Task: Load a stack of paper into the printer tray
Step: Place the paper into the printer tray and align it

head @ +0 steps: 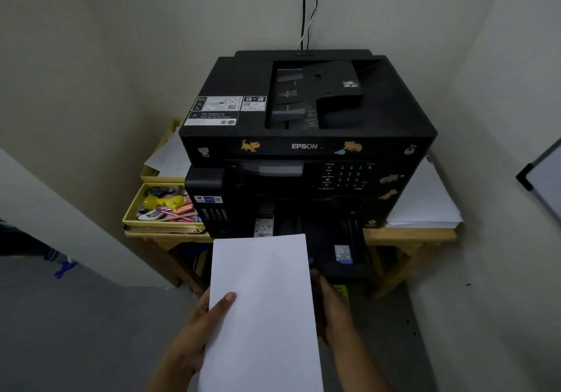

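Observation:
A black Epson printer stands on a wooden table against the wall. Its paper tray is pulled out at the bottom front, dark inside. I hold a white stack of paper lengthwise in front of the tray, its far edge over the tray's left part. My left hand grips the stack's left edge with the thumb on top. On the stack's right edge is my right hand, its fingers mostly hidden under the sheets.
A yellow box of pens and small items sits left of the printer, with loose sheets behind it. More white paper lies on the wooden table to the right. Cables run up the wall. A whiteboard leans at far right.

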Action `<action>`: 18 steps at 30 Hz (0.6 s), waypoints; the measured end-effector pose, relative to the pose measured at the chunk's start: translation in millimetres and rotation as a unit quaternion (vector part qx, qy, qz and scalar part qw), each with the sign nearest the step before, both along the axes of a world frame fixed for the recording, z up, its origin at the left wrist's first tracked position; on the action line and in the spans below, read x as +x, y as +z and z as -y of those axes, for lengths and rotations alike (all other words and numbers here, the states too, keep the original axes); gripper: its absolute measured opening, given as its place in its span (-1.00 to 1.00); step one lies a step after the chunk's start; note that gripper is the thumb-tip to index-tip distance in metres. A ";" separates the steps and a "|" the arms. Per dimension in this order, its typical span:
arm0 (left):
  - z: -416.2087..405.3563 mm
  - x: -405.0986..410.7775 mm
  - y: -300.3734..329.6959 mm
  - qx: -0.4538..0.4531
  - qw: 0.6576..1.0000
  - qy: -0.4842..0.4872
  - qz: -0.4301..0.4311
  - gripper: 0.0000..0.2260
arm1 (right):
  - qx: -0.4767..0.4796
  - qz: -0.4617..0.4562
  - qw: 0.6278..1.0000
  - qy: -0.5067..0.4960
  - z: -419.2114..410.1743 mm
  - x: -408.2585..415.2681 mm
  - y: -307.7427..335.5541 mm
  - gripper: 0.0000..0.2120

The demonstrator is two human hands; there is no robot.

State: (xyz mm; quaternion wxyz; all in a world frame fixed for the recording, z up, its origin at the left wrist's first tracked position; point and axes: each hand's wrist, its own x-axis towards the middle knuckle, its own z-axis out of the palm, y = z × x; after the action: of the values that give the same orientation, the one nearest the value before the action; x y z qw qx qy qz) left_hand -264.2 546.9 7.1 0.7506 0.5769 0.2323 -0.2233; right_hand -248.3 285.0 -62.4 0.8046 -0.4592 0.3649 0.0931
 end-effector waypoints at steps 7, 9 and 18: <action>-30.5 -2.5 4.4 0.020 1.000 0.007 0.017 -0.64 | 0.037 -0.010 0.998 -0.042 -6.0 -21.3 4.3 -0.66; -36.1 -3.0 5.1 0.023 1.000 0.006 0.020 -0.64 | 0.038 -0.015 0.998 -0.050 -7.7 -26.9 8.9 -0.62; -38.0 -3.8 3.3 0.012 1.000 0.005 0.003 -0.60 | 0.032 -0.020 0.998 -0.044 -10.8 -43.7 11.3 -0.65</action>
State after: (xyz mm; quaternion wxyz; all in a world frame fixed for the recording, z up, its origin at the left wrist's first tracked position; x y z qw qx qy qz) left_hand -268.0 584.9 10.4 0.7455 0.5851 0.2355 -0.2153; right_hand -292.0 295.8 -51.2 0.8147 -0.4146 0.3978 0.0785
